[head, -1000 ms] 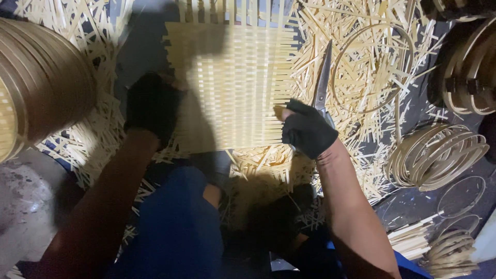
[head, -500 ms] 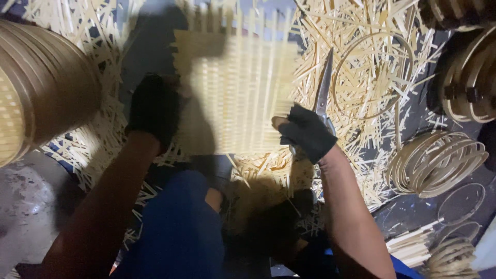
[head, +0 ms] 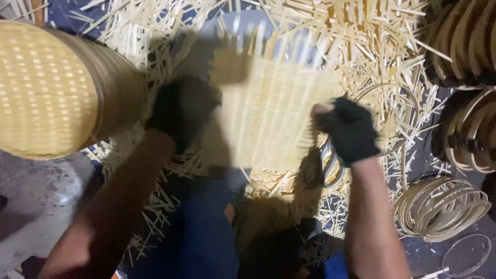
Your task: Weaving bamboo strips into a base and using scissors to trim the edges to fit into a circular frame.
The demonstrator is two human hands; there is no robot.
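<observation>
Woven basket (head: pixel 49 90) lies at the floor's left edge. Left hand (head: pixel 181 111), gloved, fingers closed on the left edge of the woven mat (head: pixel 271 116). Mat blurred, mid-floor over loose splints (head: pixel 361 41). Right hand (head: pixel 349 129) grips its right edge. Coiled hoops (head: pixel 439 206) lie right.

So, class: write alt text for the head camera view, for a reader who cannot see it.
Two hands in black fingerless gloves, left hand and right hand, grip the sides of a pale woven bamboo mat, blurred, over scattered bamboo strips. A woven basket lies left; coiled hoops lie right.
</observation>
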